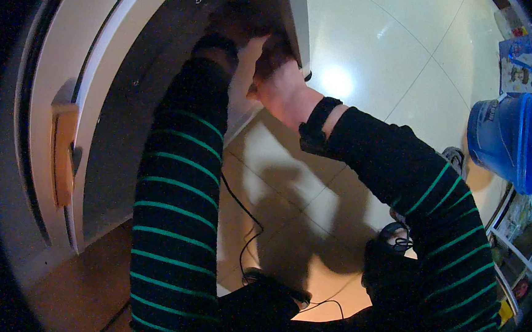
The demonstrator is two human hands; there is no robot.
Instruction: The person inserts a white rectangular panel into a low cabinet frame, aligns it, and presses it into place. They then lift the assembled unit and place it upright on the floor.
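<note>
Both hands are reaching to 12 o'clock at the white door (298, 20). The right hand (283, 90) is gripping its edge; for the left hand (239, 22) I cannot tell. Keeping a firm grip seems wise.

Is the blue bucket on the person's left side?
No. The blue bucket stands at the right edge of the head view, beyond the right hand, on the pale tiled floor.

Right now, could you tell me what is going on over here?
A person in a black, green-striped sweater has both hands raised to the edge of a white door. The right hand grips that edge; the left hand reaches into the dark gap beside it, blurred. A blue bucket stands on the tiled floor.
</note>
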